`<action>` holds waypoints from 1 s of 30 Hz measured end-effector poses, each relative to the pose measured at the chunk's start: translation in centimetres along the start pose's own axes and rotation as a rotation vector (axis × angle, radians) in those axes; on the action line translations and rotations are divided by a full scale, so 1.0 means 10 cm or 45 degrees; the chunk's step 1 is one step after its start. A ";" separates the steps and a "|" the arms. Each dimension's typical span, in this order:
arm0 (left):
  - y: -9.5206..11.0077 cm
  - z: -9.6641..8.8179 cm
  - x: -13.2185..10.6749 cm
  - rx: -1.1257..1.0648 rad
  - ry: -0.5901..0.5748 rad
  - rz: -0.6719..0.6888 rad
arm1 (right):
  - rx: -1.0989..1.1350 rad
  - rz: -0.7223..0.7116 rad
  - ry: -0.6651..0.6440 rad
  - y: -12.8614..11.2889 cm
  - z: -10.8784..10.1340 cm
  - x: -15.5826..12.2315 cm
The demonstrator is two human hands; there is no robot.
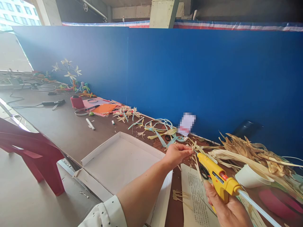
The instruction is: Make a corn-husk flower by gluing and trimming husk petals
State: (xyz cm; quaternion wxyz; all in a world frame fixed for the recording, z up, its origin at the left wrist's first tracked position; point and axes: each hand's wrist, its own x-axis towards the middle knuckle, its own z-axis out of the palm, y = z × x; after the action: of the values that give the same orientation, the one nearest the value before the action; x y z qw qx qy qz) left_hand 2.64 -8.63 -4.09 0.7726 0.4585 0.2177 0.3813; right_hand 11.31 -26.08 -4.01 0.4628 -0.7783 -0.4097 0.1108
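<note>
My right hand (227, 206) is wrapped around the handle of a yellow hot glue gun (216, 176). A long, whitish glue stick (258, 206) sticks out of its back end. The gun's nozzle points up and left, close to the fingertips of my left hand (178, 154). That hand pinches a small pale piece of husk (193, 145), partly hidden by the fingers. Below the nozzle lies a printed sheet (197, 195), with black scissor handles (204, 172) near the gun. My left forearm crosses a shallow white box lid (125, 160).
Dried corn husks (258, 154) are heaped at right beside a white cup (253, 176). A blue partition (165, 72) borders the table's back. Husk flowers (125, 113), orange paper (104, 108) and a red spool (77, 102) lie farther left. A red chair (35, 157) stands left.
</note>
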 end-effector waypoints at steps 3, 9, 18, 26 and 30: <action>-0.01 -0.01 0.01 0.013 0.011 -0.001 | -0.010 0.029 -0.006 0.02 0.00 0.00; -0.02 -0.01 0.01 0.003 0.018 0.002 | -0.067 0.049 -0.029 0.02 0.00 0.00; 0.02 0.01 -0.01 -0.010 0.012 0.004 | 0.018 0.108 -0.045 0.04 0.01 -0.02; 0.00 -0.01 -0.01 0.014 -0.028 0.006 | 0.101 0.174 -0.069 0.10 0.00 0.00; -0.03 -0.02 0.01 -0.005 -0.017 0.026 | 0.157 0.051 0.019 0.05 0.04 -0.03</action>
State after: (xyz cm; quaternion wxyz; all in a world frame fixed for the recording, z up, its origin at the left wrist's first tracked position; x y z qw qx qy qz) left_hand 2.74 -8.53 -4.43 0.7710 0.4618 0.2071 0.3866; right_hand 11.15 -26.15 -4.66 0.5106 -0.7572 -0.3829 0.1391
